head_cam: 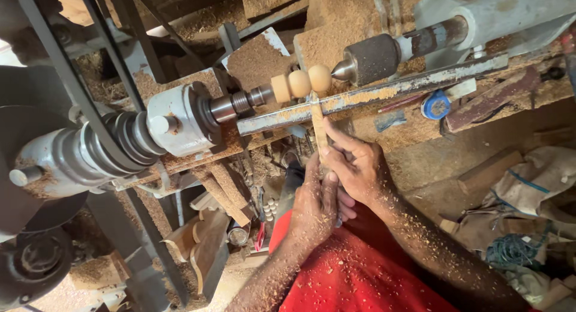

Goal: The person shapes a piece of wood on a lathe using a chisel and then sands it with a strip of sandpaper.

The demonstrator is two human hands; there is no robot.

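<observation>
A pale wooden workpiece (300, 83), turned into rounded beads, sits between the lathe's spindle (237, 105) and the pointed tailstock centre (367, 59). A long chisel (318, 123) lies across the metal tool rest (372, 93), its tip against the wood. My left hand (315, 207) and my right hand (360, 165) both clasp the chisel's handle below the rest. Sawdust covers both forearms.
The headstock with stepped pulley (114, 144) and a drive belt (72, 78) fills the left. Sawdust heaps cover the bench. A blue tape roll (435, 105) lies right of the rest. Wood blocks (204, 240) and small turned pieces (271, 209) lie below; sacks (534, 180) sit at right.
</observation>
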